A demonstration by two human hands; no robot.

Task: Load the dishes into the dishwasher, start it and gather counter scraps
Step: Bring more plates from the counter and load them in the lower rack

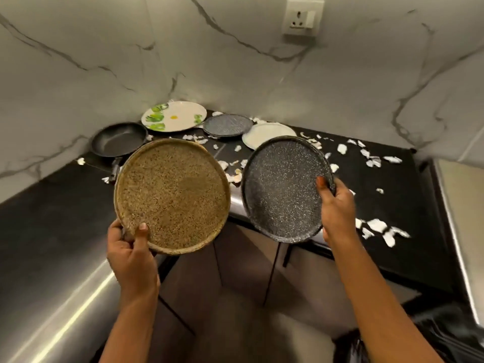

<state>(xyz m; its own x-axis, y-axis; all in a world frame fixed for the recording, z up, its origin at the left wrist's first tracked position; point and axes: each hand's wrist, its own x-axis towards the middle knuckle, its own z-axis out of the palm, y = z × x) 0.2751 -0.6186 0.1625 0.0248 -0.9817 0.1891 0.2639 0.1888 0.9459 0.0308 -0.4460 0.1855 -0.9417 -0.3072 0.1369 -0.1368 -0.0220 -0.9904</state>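
Both plates are up in the air, held out past the front edge of the black worktop (398, 197) and over the cabinet doors (243, 273) below. The left grip (131, 254) is clamped on the near rim of the brown plate (171, 196), thumb on top and fingers curled beneath. The right grip (337, 208) is clamped on the right rim of the dark speckled plate (282, 189), thumb lying over the lip. The two rims sit just beside each other with a narrow gap between them.

Open room lies toward the person, between the two arms. The marble wall (235, 61) closes off the far side, wrapping the corner on left and right, with a socket (302, 18) high up.

In that corner sit a black frying pan (119, 138), a leaf-patterned plate (174, 116), a small grey plate (227, 124) and a white plate (264, 132); the dark speckled plate hides part of the white one. White scraps (377, 226) are scattered among the dishes and along the right stretch, some near the front edge.

The brown plate is round, flat, low-rimmed and grainy tan, and tilts its face toward the camera. The dark one is charcoal, flecked white, with the same low rim, and is tilted likewise.
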